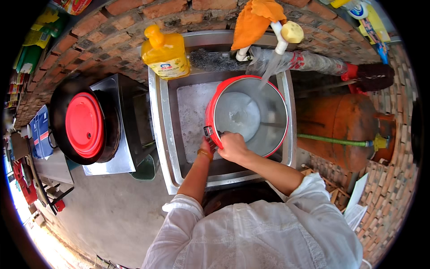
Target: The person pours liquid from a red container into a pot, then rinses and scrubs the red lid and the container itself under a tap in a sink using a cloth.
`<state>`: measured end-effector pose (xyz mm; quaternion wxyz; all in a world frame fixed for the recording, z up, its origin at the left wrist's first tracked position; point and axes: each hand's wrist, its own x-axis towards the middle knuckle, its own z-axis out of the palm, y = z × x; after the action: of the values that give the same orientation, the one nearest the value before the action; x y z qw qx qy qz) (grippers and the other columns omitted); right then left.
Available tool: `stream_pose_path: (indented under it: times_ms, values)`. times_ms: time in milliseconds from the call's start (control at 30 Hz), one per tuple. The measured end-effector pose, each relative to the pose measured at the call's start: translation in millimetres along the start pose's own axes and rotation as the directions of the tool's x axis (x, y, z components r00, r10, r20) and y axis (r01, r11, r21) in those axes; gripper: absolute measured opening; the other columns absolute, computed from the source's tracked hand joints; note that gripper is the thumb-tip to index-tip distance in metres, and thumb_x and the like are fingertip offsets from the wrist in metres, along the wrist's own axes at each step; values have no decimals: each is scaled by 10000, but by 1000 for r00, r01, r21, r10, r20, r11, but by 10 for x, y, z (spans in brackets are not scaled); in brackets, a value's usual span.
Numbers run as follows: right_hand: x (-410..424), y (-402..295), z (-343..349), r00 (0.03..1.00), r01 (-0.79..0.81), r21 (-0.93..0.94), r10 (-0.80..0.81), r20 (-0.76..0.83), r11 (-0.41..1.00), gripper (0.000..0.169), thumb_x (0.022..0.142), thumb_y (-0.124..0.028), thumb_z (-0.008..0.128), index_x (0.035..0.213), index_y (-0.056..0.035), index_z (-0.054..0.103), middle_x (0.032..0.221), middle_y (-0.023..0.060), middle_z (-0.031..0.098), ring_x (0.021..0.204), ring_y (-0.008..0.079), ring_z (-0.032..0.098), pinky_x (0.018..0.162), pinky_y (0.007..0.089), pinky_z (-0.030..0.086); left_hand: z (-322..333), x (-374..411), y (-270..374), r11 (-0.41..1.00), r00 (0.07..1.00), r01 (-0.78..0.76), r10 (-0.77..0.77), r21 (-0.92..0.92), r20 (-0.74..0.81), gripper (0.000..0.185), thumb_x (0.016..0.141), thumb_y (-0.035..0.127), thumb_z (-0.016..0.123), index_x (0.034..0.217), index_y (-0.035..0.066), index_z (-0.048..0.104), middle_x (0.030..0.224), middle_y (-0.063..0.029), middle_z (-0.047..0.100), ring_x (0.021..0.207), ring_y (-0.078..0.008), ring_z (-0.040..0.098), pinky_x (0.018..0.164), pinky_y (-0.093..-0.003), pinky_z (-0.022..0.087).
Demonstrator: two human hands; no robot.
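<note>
A red bucket with a grey metal inside (273, 101) is tilted in a stainless steel sink (163, 111). Water runs from a white plastic tap (281, 43) into it, and some water lies at its bottom. My right hand (232, 145) grips the near left part of the bucket's rim with its fingers curled over the edge. Close beside it, my left hand (208, 148) is at the outside of the bucket wall, below a metal latch (208, 130); its fingers are partly hidden, and whether they grip is unclear.
A yellow detergent bottle (168, 57) stands on the sink's back left corner. An orange cloth (257, 20) hangs over the tap pipe. Left of the sink, a red lid (84, 124) lies in a black wok (60, 134). A rusty gas cylinder (339, 131) is at the right.
</note>
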<state>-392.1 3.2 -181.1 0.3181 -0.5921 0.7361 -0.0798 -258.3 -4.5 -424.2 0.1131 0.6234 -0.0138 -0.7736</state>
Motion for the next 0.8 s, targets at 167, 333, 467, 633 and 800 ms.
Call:
stream_pose_path:
  times_ms: [167, 333, 467, 633, 800]
  values:
    - [-190, 78, -879, 999, -40, 201, 39, 8, 979, 359, 637, -262, 748, 829, 22, 643, 811, 214, 639, 787, 339, 640, 699, 386, 499, 101, -1005, 374, 918, 923, -385, 384, -91, -36, 701, 931, 611, 337, 1300, 35, 490, 1219, -122, 591, 1081, -260, 588, 938, -381, 458]
    - [-514, 295, -1300, 994, -95, 909, -10, 108, 406, 280, 719, -75, 724, 970, 31, 661, 906, 40, 669, 840, 86, 601, 770, 260, 481, -16, -2399, 875, 662, 709, -624, 703, 417, -55, 584, 962, 465, 441, 1121, -77, 593, 1056, -127, 644, 928, -177, 597, 826, -307, 473]
    - [-665, 578, -1300, 998, -53, 989, -27, 57, 135, 275, 697, -39, 706, 954, 48, 663, 914, 76, 679, 825, 127, 634, 773, 272, 494, 74, -3105, 960, 320, 447, -698, 894, 640, 40, 433, 971, 331, 503, 851, -63, 636, 738, -33, 611, 675, -72, 495, 619, -235, 423]
    - [-762, 802, -1087, 996, 13, 990, -87, -25, -140, 310, 701, -59, 696, 990, 44, 658, 953, 96, 681, 849, 163, 649, 801, 281, 499, 349, -3750, 974, 3, 196, -582, 971, 813, 137, 377, 878, 301, 641, 706, -30, 585, 505, -23, 457, 480, -101, 366, 458, -288, 334]
    - [-749, 1033, -887, 994, 39, 954, -85, -67, -299, 370, 696, -84, 670, 1041, 45, 638, 973, 115, 677, 866, 188, 656, 815, 299, 511, 712, -4062, 863, -163, 83, -466, 971, 870, 226, 380, 862, 304, 656, 699, -29, 571, 521, -60, 494, 493, -120, 411, 484, -289, 356]
